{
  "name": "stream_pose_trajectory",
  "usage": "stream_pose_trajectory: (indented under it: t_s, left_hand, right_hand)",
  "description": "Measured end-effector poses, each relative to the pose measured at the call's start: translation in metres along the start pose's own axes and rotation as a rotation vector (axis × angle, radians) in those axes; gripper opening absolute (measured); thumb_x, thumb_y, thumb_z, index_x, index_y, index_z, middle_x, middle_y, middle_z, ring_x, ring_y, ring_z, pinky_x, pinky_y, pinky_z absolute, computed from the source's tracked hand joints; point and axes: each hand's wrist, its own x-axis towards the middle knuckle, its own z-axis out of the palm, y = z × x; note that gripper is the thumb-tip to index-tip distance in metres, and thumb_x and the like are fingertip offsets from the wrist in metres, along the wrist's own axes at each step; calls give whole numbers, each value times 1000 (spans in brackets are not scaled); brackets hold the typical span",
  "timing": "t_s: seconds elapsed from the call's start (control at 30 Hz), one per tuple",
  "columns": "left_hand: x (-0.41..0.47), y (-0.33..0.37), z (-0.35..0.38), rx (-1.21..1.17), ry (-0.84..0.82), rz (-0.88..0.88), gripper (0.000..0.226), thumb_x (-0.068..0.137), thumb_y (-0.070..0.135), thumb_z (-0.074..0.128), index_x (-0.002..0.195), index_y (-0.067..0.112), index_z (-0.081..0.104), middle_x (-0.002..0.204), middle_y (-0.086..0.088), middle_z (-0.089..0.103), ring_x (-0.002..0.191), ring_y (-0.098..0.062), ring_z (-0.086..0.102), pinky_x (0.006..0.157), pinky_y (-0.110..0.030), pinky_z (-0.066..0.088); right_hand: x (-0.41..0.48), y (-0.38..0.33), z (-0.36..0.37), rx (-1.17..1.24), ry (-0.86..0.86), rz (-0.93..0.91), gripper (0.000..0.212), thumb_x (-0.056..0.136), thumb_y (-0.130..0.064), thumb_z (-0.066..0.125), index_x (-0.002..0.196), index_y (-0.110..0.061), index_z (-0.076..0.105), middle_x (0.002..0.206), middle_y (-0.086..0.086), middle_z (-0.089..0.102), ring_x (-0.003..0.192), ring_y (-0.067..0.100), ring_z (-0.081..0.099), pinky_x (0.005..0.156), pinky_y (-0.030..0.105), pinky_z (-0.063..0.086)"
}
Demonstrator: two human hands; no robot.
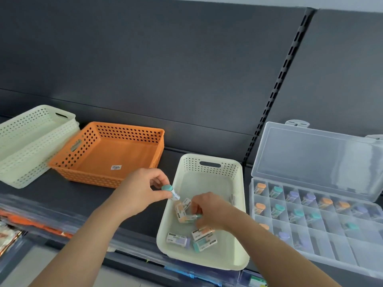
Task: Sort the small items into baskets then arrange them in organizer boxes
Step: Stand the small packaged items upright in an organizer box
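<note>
Hands, left [138,190], right [209,210] — pinching tubes [171,190], labels [175,196] unreadable

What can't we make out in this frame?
Head view:
- labels on the small items: too blurred to read.
- gripped item under the right hand in the cream basket: fingers cover most of it.
- organizer box: right end cut by the frame edge.
- white baskets: cut by the left edge.

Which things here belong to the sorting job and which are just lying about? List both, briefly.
Job: left hand holding a teal-capped small plastic tube; right hand among loose capped tubes in the cream perforated plastic basket; clear compartmented plastic organizer box; orange perforated plastic basket; stacked cream baskets.
Lying about: packaged goods lower left; black slotted shelf upright.
</note>
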Motion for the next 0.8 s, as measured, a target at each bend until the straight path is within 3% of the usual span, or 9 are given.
stream_pose_trajectory:
  t_s: [0.17,0.37,0.47,0.6,0.67,0.73,0.8]
  left_hand:
    - [11,25,13,-75,77,60,16,73,24,82,80,28,68,80,13,68,79,2,60,65,-10,45]
    - [35,92,73,-202,41,182,15,76,20,79,83,25,67,79,8,69,73,-5,63,69,-17,50]
    - [43,137,115,-231,-49,259,13,78,19,77,82,26,66,77,11,68,70,-4,62,67,-16,49]
    - [51,194,178,-202,-145,338,13,80,20,75,82,26,65,76,10,68,67,-2,62,63,-12,48]
    - [57,215,209,-153,-180,340,11,81,20,75,84,25,66,75,12,67,68,-1,61,62,-13,49]
    - [62,231,237,-83,-192,353,10,81,24,74,87,24,66,79,13,67,71,-2,62,68,-19,52]
    - [66,241,260,18,-209,368,13,82,29,73,92,24,66,87,12,67,78,-6,62,74,-23,52]
  right_hand:
    - [-39,25,-29,221,265,-9,13,83,-18,67,95,-23,66,83,-13,55,73,3,52,64,14,43]
    - [-120,93,-59,623,556,179,15,82,-14,72,82,-29,69,67,0,62,51,8,44,50,17,41]
    - [-165,138,-72,619,656,309,14,81,-10,73,84,-24,71,66,-2,65,47,3,47,48,14,40]
    - [-214,202,-75,549,756,481,17,81,-11,72,86,-28,71,77,-6,71,67,12,68,66,25,57]
    - [-233,230,-74,522,776,520,19,83,-10,70,88,-27,70,75,-7,70,66,11,67,56,18,50]
    - [-246,252,-72,476,777,552,19,84,-7,68,90,-26,69,71,-10,66,52,-1,58,46,9,40]
    - [-255,267,-71,413,753,565,18,84,-7,67,92,-24,68,68,-15,60,50,-6,54,47,7,40]
